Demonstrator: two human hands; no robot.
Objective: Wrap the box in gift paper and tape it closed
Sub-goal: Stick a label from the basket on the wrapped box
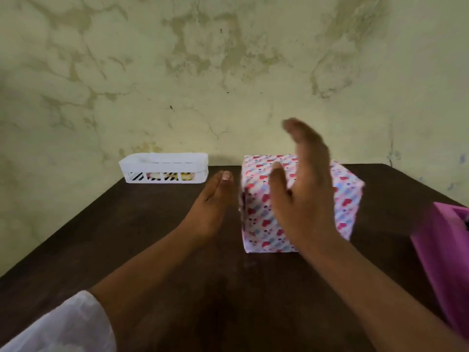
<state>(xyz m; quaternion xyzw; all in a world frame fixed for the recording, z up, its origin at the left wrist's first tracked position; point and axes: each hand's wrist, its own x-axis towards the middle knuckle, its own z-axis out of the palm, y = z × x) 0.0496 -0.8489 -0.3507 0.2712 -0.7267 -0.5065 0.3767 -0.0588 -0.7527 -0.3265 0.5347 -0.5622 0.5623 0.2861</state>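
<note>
A pale greenish wall [228, 59] is filling the whole upper half of the frame, its plaster showing brown blotches and thin cracks that are running across it from the upper left to the upper right. A dark brown wooden table [127, 224] is taking up the lower half, its far edge sitting against the wall near mid-frame and its left edge slanting down toward the lower left. Soft, even light is falling over the wall, and the tabletop is giving back a faint dull sheen at lower centre.
</note>
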